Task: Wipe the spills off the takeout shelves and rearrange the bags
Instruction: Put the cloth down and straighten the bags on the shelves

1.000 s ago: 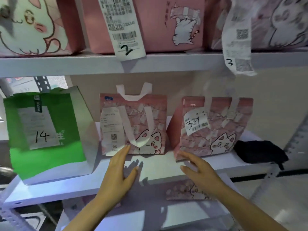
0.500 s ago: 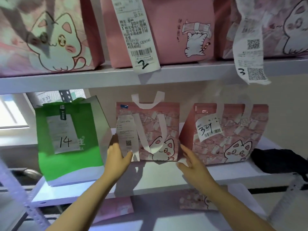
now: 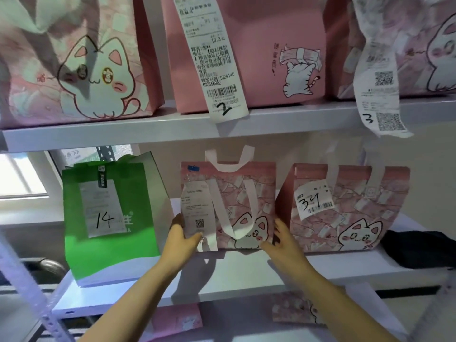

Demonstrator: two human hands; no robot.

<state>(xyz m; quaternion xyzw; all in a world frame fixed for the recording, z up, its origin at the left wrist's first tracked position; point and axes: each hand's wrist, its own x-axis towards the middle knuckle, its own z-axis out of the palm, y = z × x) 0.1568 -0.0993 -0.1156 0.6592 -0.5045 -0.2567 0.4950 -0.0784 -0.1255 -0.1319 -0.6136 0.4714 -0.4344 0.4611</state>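
Observation:
A pink cat-print takeout bag (image 3: 249, 193) with white handles stands in the middle of the white middle shelf (image 3: 246, 275). My left hand (image 3: 181, 241) grips its lower left corner, thumb over the hanging receipt. My right hand (image 3: 283, 243) holds its lower right corner, fingers tucked between it and the neighbouring pink bag marked 34 (image 3: 345, 208). A green bag marked 14 (image 3: 108, 218) stands to the left, apart from the middle bag. A black cloth (image 3: 419, 248) lies at the shelf's right end.
The upper shelf (image 3: 222, 129) carries three pink bags: a cat-print one (image 3: 74, 65), one with a receipt marked 2 (image 3: 271, 50) and one with a receipt marked 3 (image 3: 407, 45). More pink bags (image 3: 293, 309) lie on the shelf below. A perforated metal upright (image 3: 32, 297) runs at the left.
Both hands have reached forward from the bare shelf front and taken hold of the middle pink bag's lower corners. The camera has moved closer and tilted up.

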